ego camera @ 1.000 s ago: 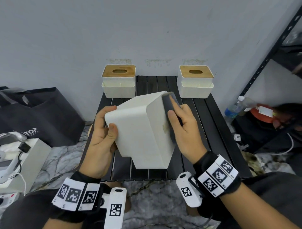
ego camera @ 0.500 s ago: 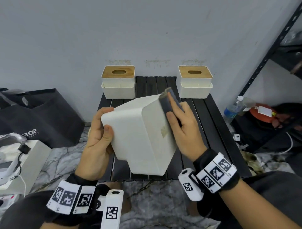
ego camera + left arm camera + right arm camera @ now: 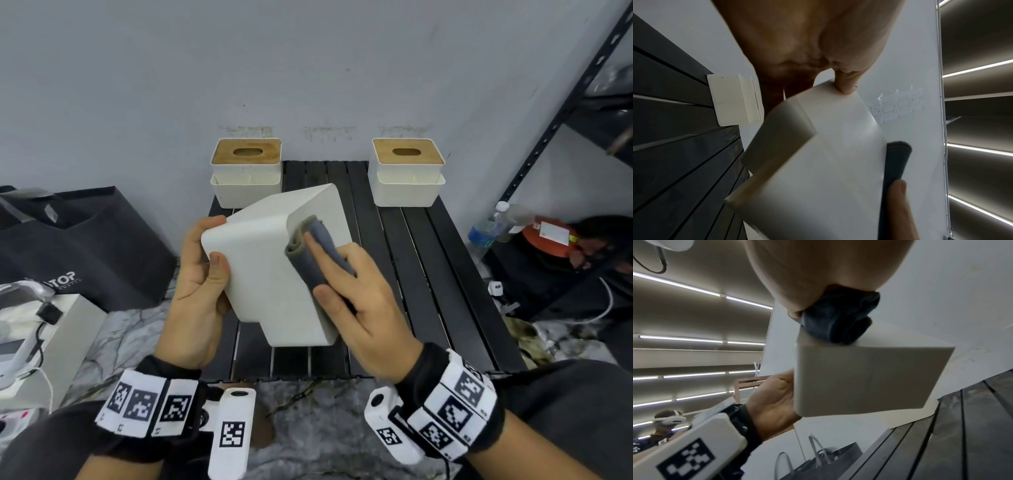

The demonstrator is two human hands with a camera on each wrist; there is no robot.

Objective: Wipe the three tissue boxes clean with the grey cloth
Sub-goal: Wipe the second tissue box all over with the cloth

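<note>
White tissue box (image 3: 274, 274) between left hand (image 3: 197, 291), right hand (image 3: 359, 294)

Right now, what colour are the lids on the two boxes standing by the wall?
Light wood brown lids, clearest in the head view.

**White Box, Grey Cloth, Black Table**

The held tissue box (image 3: 274, 274) is plain off-white. The cloth (image 3: 317, 253) on it is slate grey with a duller olive-grey edge. Two more boxes, one at the back left (image 3: 246, 178) and one at the back right (image 3: 407, 174), are cream with light brown wooden lids. The slatted table (image 3: 428, 274) is black. Both wristbands (image 3: 455, 411) carry black-and-white square code patterns. The wall (image 3: 308, 68) is pale grey.
</note>
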